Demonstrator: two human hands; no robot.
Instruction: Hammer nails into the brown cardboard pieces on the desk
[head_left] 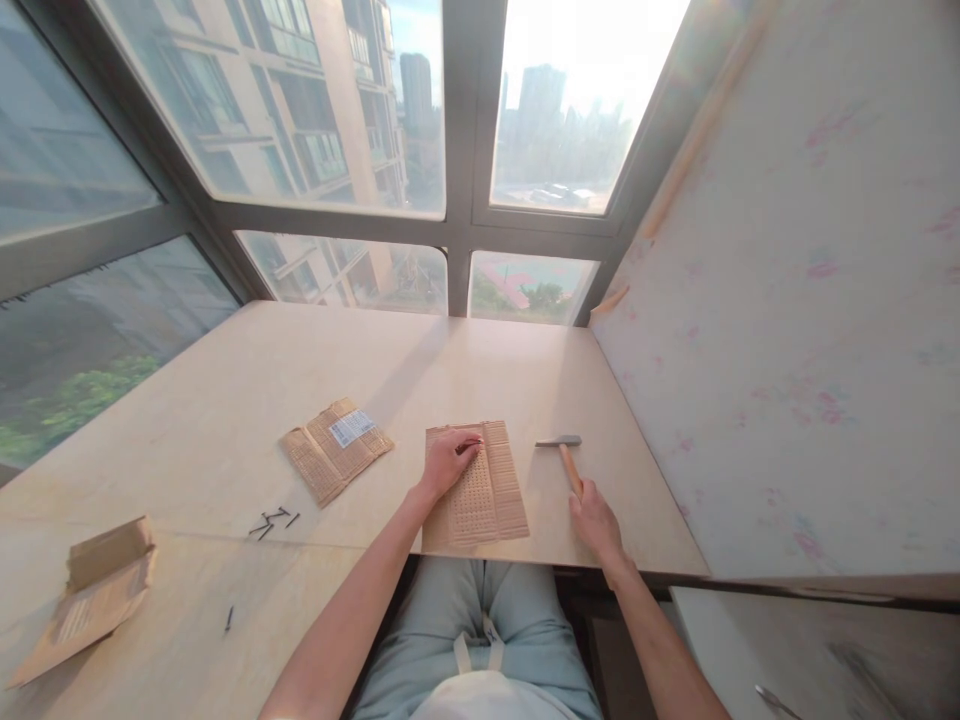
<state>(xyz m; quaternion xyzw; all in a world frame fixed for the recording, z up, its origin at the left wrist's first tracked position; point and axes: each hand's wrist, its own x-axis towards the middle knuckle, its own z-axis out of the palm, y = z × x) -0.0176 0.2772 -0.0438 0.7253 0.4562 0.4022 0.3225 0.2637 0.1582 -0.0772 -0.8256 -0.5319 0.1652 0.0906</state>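
Observation:
My left hand (447,458) rests on a piece of corrugated cardboard (506,490), near its upper edge. Its thumb and fingers pinch a thin dark nail (469,444), partly hidden by the fingers. Rows of small holes mark the middle of this cardboard. To the right, my right hand (595,515) is closed around the wooden handle of a hammer (571,468). The hammer's metal head lies just beyond the cardboard's right side, at or close above the tabletop.
Left of the cardboard lies another cardboard piece (337,455) with a white label. Several loose nails (271,522) lie nearby, and a single nail (229,619) is closer to me. A folded cardboard piece (97,595) is far left. Windows and a patterned wall (787,350) border the table (502,370).

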